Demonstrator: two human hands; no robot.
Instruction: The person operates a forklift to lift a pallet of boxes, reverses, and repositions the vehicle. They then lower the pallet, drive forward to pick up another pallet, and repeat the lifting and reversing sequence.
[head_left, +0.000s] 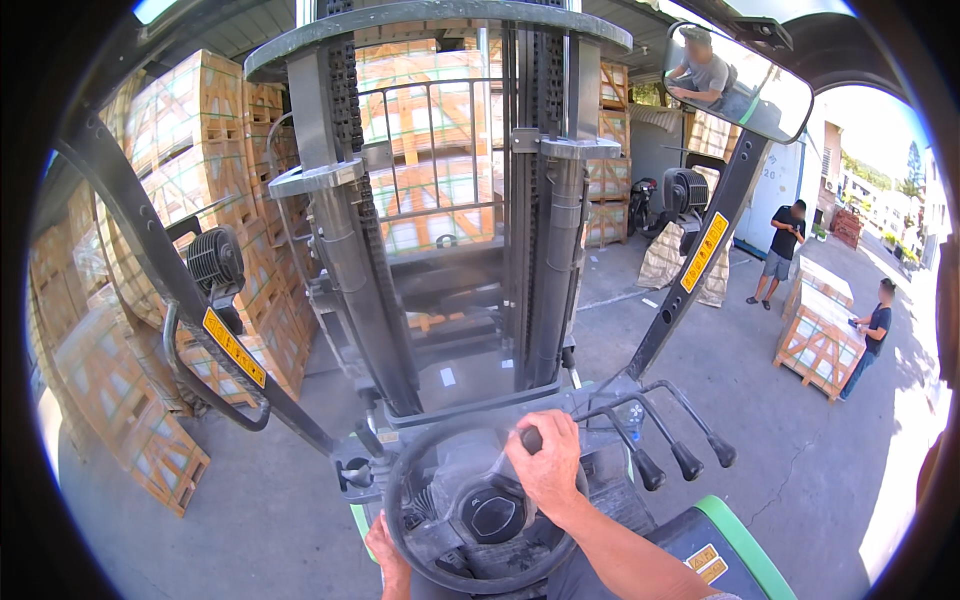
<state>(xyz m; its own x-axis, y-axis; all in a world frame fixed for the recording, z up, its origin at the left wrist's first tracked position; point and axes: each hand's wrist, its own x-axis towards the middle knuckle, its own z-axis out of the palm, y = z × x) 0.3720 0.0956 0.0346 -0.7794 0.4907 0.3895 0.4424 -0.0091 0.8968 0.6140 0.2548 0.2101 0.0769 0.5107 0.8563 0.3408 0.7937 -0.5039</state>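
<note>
I am seated at a forklift, with its black steering wheel (400, 478) in front of me. My right hand (548, 462) is closed around the dark spinner knob (531, 438) at the wheel's upper right. Low on the left side, my left hand (388, 558) has its fingers curled at the wheel's rim; part of its grip is hidden. Three black-knobbed control levers (687, 461) stand to the right of the wheel, with no hand on them. Ahead rises the forklift mast (345, 220) with its chains and load backrest (430, 145).
Tall stacks of wooden crates (190, 150) stand on the left, and more crates (415, 110) show beyond the mast. On the right, one person (786, 245) stands looking down, and another person (877, 330) is beside a low crate (820, 345). A mirror (740, 80) hangs upper right.
</note>
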